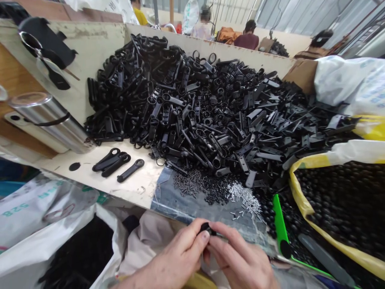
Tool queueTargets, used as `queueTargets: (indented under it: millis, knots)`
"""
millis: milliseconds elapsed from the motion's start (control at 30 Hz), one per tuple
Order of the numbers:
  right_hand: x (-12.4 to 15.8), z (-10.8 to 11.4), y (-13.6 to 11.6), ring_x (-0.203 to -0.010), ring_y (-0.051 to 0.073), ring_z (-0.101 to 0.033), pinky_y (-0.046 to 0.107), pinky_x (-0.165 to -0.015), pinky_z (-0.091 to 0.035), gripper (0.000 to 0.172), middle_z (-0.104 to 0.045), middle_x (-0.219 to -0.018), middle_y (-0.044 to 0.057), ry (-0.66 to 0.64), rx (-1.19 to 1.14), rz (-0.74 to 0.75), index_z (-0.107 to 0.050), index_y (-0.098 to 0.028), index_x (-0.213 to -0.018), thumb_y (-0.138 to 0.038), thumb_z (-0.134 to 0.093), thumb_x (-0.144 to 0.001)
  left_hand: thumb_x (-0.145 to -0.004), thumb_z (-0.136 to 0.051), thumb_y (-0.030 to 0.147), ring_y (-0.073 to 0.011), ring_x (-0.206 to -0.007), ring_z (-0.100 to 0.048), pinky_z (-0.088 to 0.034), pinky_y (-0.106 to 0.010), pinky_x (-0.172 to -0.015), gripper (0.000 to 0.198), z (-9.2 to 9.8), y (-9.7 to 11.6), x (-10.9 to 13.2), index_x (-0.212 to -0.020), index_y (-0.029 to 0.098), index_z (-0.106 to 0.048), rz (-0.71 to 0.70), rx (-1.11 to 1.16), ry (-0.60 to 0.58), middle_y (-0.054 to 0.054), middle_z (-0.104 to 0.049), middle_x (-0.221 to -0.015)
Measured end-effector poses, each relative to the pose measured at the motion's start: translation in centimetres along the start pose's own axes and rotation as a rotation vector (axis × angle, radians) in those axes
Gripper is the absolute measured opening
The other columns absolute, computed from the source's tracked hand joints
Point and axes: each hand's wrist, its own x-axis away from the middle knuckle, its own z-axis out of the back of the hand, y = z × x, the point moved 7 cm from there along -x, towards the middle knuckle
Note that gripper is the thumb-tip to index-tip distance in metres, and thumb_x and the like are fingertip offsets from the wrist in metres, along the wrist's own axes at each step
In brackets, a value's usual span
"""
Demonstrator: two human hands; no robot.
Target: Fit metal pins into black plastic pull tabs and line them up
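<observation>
A small black plastic part [207, 228] is pinched between both hands, just in front of the table's near edge. My left hand [188, 245] closes on it with the thumb on top. My right hand [237, 251] grips its other side with thumb and fingers; much of the part is hidden by the fingers. Beyond my hands, dark pins [188, 182], small black pieces [215, 192] and silver pins [245, 196] lie in small heaps on a grey mat [180, 204]. Several black lever-like pieces [130, 170] rest on the pale board to the left.
A large pile of black plastic parts [180, 108] covers the tabletop behind. A steel flask [54, 120] leans at left. Open sacks of black pieces stand at lower left [117, 237] and right [303, 200]. A green-edged strip [279, 220] lies near my right hand. People sit farther back.
</observation>
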Motion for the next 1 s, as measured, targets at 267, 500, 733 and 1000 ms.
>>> queueTargets:
  millis: [267,500,733,1000]
  knots:
    - [1.0,-3.2,2.9,-0.058,0.013,-0.064,0.021,-0.054,-0.056,0.022,-0.064,-0.079,0.000,0.272,-0.648,-0.701,-0.066,-0.022,-0.098,-0.042,-0.059,-0.103,-0.104,-0.040,0.061,-0.0157,-0.070,-0.047,-0.042,-0.029,-0.071,0.051,-1.1,1.6,-0.2,-0.132,0.022,-0.055,-0.161,0.121,-0.119,0.001,-0.055,-0.078]
    - [-0.5,-6.0,3.5,-0.067,0.015,-0.066,0.022,-0.059,-0.056,0.037,-0.071,-0.088,0.003,0.316,-0.831,-0.799,-0.069,-0.020,-0.114,-0.052,-0.065,-0.097,-0.105,-0.044,0.034,-0.0277,-0.102,-0.068,-0.047,-0.038,-0.092,0.040,1.6,1.6,-0.6,-0.143,0.027,-0.055,-0.300,-0.349,0.175,-0.011,-0.073,-0.120]
    - [-0.8,-5.6,4.9,-0.063,0.016,-0.065,0.026,-0.059,-0.056,0.047,-0.079,-0.093,0.008,0.180,-0.947,-0.870,-0.080,-0.018,-0.111,-0.056,-0.080,-0.084,-0.088,-0.068,0.030,-0.0288,-0.108,-0.063,-0.045,-0.042,-0.098,0.058,2.9,1.0,-0.9,-0.144,0.023,-0.053,-0.145,-0.169,0.230,-0.009,-0.071,-0.113]
    - [-1.7,-5.8,4.7,-0.081,0.018,-0.069,0.027,-0.070,-0.056,0.035,-0.073,-0.097,0.007,0.170,-0.955,-0.712,-0.082,-0.024,-0.107,-0.053,-0.067,-0.096,-0.087,-0.072,0.057,-0.0152,-0.066,-0.051,-0.040,-0.029,-0.070,0.080,1.2,-0.3,-0.1,-0.148,0.013,-0.046,0.106,0.425,-0.079,0.002,-0.063,-0.068]
